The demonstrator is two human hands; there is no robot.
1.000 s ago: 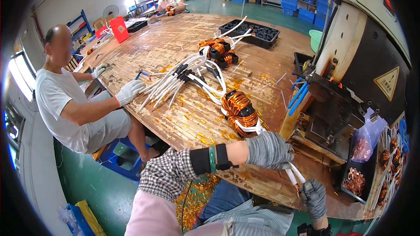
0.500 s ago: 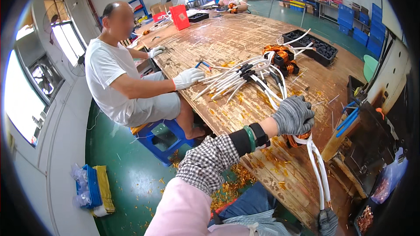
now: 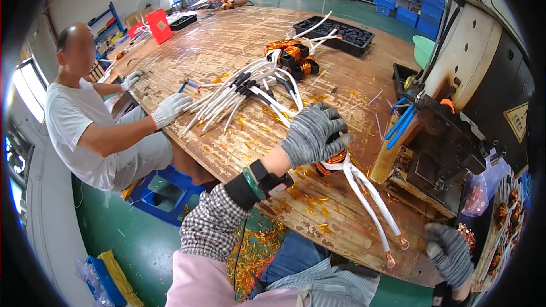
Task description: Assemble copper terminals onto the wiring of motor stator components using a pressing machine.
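Head view, left hand, copper coil under fingers (partly hidden)

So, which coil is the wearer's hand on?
The coil under the left hand, white leads reaching toward the table's near edge; other tabletop coils sit farther back.

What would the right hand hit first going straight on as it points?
Right hand: likely the machine's dark base. Copper pieces sit close to the hand's right; depth is unclear.

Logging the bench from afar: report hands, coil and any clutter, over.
Left hand on copper-wound coil. Right hand beside heaped copper pieces, grip unclear. Coil's two white leads end in copper lugs. Amber scraps nearby.
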